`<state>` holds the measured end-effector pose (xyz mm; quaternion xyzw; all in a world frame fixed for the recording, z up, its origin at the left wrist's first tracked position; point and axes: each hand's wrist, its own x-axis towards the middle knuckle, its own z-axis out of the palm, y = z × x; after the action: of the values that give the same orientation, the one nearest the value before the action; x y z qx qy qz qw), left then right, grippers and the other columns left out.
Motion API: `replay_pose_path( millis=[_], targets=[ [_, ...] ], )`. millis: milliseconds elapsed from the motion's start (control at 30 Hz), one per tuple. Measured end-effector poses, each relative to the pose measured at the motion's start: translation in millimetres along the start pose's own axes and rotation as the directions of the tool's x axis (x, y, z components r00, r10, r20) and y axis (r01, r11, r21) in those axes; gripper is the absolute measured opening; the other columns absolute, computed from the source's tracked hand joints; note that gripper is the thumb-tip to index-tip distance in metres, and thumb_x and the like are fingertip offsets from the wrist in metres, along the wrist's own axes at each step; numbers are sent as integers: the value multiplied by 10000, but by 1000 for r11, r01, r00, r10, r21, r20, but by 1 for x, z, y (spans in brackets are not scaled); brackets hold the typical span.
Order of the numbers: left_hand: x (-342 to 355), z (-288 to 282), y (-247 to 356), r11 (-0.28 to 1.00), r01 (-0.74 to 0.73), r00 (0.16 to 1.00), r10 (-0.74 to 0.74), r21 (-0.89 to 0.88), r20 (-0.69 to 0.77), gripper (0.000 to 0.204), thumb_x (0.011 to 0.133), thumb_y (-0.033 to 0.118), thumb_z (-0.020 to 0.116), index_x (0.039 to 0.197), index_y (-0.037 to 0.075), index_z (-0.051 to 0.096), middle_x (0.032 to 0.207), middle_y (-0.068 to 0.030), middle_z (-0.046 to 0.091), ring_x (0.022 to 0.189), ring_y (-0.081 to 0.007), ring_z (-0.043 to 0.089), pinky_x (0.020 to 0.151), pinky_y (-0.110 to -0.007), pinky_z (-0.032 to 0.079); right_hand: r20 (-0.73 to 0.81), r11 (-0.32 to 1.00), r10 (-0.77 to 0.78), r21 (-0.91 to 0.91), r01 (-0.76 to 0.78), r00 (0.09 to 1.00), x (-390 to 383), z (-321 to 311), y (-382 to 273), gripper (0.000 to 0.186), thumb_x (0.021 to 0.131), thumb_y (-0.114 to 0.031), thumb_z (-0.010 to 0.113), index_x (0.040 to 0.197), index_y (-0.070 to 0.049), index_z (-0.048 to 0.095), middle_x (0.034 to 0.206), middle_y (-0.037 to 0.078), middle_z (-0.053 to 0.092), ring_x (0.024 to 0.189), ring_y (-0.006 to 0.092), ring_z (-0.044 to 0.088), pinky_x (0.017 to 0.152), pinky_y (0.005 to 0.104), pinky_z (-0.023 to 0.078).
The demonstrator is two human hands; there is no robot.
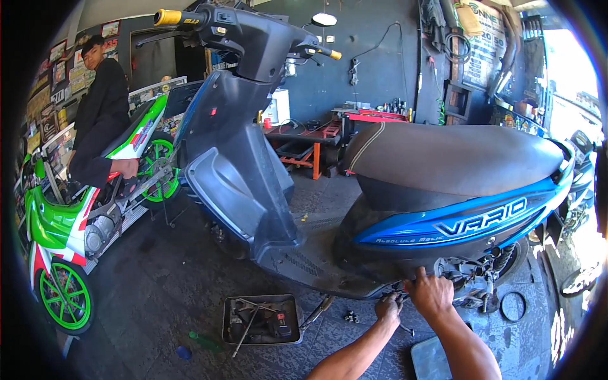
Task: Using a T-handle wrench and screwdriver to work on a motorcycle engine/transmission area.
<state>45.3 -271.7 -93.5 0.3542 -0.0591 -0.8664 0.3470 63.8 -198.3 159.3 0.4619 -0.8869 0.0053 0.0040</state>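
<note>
A blue and black scooter (392, 244) with a brown seat stands side-on before me. My left hand (388, 308) is below the rear end of its footboard, fingers curled at the lower edge; what they grip is too small to make out. A thin metal rod (407, 330) shows just beside that hand. Right of it, my right hand (432, 294) presses against the lower side cover, knuckles bent, in front of the exposed engine (468, 278). Its fingertips, and whatever they hold, are partly hidden by the hand and the panel.
A tray of tools (263, 342) lies on the dark floor left of my arms, near some small metal parts (352, 316). A grey flat container (437, 360) is beside my right forearm. At left a person (104, 95) sits on a green motorcycle (63, 218). Behind stands a red workbench (377, 116).
</note>
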Motion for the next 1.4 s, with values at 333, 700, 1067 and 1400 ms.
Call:
replay_pose_path(
  millis=[333,700,1067,1400],
  targets=[
    [-6,8,19,998,-7,998,11,-66,68,94,916,31,554,942,82,628,820,-16,624,667,-117,609,531,-191,465,-148,997,-47,59,56,988,15,15,4,400,906,-394,591,1117,-59,536,832,220,682,782,405,680,686,484,541],
    [11,-2,-7,965,86,985,-46,-246,164,235,887,-44,454,958,93,631,846,-28,631,777,-131,611,748,-276,492,-503,945,-303,-48,324,809,13,33,19,390,905,-408,606,1079,-66,533,775,199,696,730,378,692,650,474,540],
    [27,9,-31,919,227,961,-158,-323,227,189,938,28,455,949,85,635,742,-4,552,661,-94,536,652,-234,464,-9,992,-21,-125,20,1000,16,15,-2,410,905,-335,593,1239,-105,531,807,186,696,701,396,687,639,474,546],
    [63,-16,-17,876,319,924,-202,-361,326,174,924,62,540,1082,37,608,1022,-81,674,901,-169,675,796,-282,556,-439,967,-253,-81,243,862,10,32,-2,373,907,-337,586,1149,-58,534,848,209,691,721,387,692,651,473,558]
  ],
)
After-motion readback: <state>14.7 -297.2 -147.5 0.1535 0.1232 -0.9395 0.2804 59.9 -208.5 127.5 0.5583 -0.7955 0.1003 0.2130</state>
